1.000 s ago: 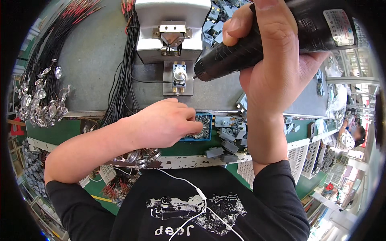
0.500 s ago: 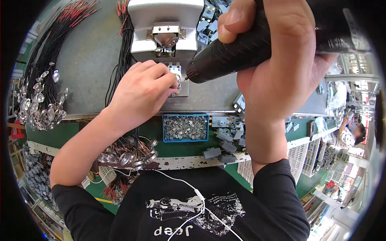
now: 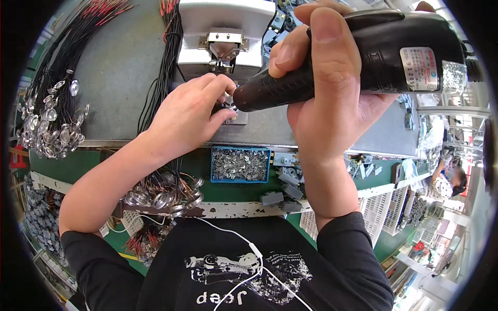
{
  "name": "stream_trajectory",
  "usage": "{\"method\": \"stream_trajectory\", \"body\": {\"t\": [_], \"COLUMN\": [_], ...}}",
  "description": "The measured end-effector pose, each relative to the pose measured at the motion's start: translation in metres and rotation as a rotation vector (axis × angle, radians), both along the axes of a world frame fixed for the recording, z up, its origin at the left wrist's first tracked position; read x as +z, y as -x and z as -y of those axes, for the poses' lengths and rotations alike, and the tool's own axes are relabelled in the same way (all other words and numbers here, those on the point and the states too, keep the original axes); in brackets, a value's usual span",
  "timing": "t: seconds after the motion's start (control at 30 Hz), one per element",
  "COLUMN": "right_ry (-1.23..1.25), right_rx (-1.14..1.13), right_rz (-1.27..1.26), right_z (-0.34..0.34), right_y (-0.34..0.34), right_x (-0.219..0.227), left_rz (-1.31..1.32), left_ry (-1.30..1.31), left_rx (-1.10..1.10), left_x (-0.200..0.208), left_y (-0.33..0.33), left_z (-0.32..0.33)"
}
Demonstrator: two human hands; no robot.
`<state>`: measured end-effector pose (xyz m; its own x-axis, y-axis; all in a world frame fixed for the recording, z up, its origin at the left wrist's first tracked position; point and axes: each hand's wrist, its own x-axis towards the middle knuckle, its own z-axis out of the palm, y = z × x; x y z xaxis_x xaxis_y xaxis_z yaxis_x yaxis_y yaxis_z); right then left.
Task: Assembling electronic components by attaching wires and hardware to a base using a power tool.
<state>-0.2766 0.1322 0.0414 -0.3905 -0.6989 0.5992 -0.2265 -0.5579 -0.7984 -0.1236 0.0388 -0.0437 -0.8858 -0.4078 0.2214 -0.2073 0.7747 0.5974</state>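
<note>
Left hand [image 3: 189, 116] pinches a small metal part [image 3: 231, 106] at the fixture [image 3: 224, 49]; right hand [image 3: 332, 98] grips the electric screwdriver [image 3: 363, 62], tip poised, fastening apparently not yet finished.

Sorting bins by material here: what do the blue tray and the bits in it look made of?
Blue tray: likely moulded plastic, with an even matte blue wall. Small parts: probably bare metal, silvery grey with bright glints, too small to tell the kind.

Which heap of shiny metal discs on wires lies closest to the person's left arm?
The heap of discs at the bench's front edge, right under the left forearm; the other heap lies far left.
</note>
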Motion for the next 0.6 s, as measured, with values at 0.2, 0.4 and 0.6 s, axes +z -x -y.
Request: {"method": "stream_trajectory", "body": {"t": [0.2,0.4,0.6], "right_ry": [-0.013,-0.025,-0.039], "right_rx": [0.013,0.025,0.018], "right_rz": [-0.013,-0.025,-0.037], "right_z": [0.003,0.01,0.016], "right_y": [0.001,-0.01,0.003], "right_x": [-0.002,-0.006,-0.005], "left_rz": [0.003,-0.029,0.118], "left_ry": [-0.011,0.049,-0.066], "left_rx": [-0.012,-0.012,-0.103], "left_x": [-0.004,-0.005,0.007], "left_y": [0.0,-0.001,-0.006], "left_z": [0.002,0.001,0.009]}}
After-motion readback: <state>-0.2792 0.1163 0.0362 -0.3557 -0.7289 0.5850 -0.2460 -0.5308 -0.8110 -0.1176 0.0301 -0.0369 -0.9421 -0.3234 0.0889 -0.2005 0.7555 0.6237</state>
